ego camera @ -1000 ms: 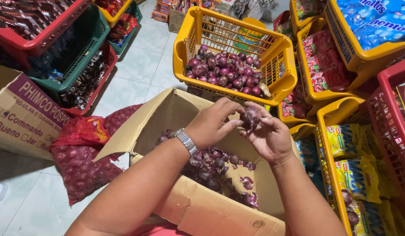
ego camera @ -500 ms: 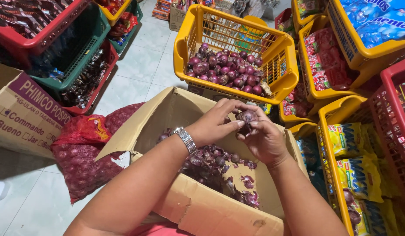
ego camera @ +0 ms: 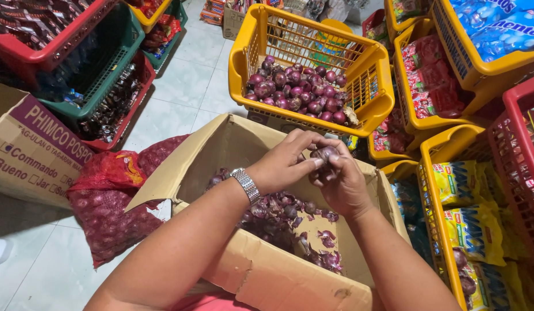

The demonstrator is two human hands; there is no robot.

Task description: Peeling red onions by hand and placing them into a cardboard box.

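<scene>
Left hand: your left hand point(ego camera: 287, 164), w/ a metal wristwatch point(ego camera: 245, 185), comes in from the side; fingers point(ego camera: 313, 164) curl over the top of a red onion point(ego camera: 324, 154), tips pressed on its skin, thumb hidden underneath.
Right hand: your right hand point(ego camera: 341, 187) cups the same onion from below & behind; fingers closed round it, so it's pinched between both sets of fingertips.
Onion place: at your fingertips, held up over the open cardboard box point(ego camera: 221, 150), not touching it.
Why held there: looks like loose skin drops straight into the box; purple peels point(ego camera: 278, 210) & a few onions already lie below your fingers.
Beyond fingertips: yellow basket point(ego camera: 368, 112) holds a heap of clean-looking red onions point(ego camera: 298, 92), near enough to reach across the box flap.
Left of your wrist: red mesh sack point(ego camera: 108, 201) of onions slumps on the tiled floor point(ego camera: 180, 86), just beside the box.
Right of your fingers: yellow & red baskets w/ packaged goods point(ego camera: 468, 207).
Hard to tell: whether skin is coming off right now; your fingers cover most of the onion.
Cut off: your elbows, box front corner, sack's lower end, most side baskets.
</scene>
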